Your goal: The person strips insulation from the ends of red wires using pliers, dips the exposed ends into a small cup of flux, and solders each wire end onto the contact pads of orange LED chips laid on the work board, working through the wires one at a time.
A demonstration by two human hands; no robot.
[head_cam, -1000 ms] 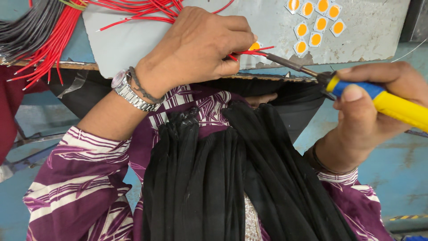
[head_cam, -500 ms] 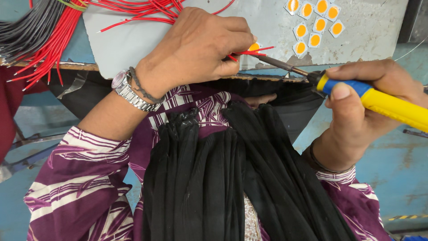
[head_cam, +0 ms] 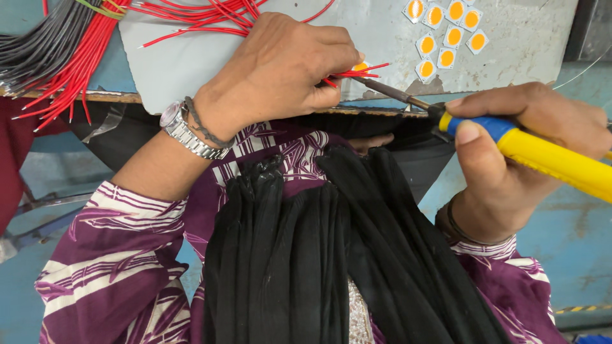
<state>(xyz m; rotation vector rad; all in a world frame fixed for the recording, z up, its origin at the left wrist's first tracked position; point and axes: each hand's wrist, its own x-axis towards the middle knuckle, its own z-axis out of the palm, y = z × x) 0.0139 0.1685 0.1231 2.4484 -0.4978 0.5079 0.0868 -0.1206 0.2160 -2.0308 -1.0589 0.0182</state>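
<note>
My left hand (head_cam: 287, 70) presses down at the near edge of a grey work board (head_cam: 382, 38), pinching short red wires (head_cam: 366, 69) against a small square orange chip (head_cam: 361, 65) that is mostly hidden under my fingers. My right hand (head_cam: 516, 159) grips a soldering iron (head_cam: 542, 156) with a yellow and blue handle. Its dark metal tip (head_cam: 376, 86) points left and touches the spot where the red wires meet the chip. A metal watch sits on my left wrist.
Several loose square orange chips (head_cam: 446, 32) lie on the board at the upper right. Bundles of red wires (head_cam: 70, 64) and grey wires (head_cam: 32, 44) hang over the board's left end. A black pleated scarf (head_cam: 306, 255) drapes over my lap below.
The soldering iron has slid left, bringing its tip onto the wires under my left fingers. My left hand has stayed in place.
</note>
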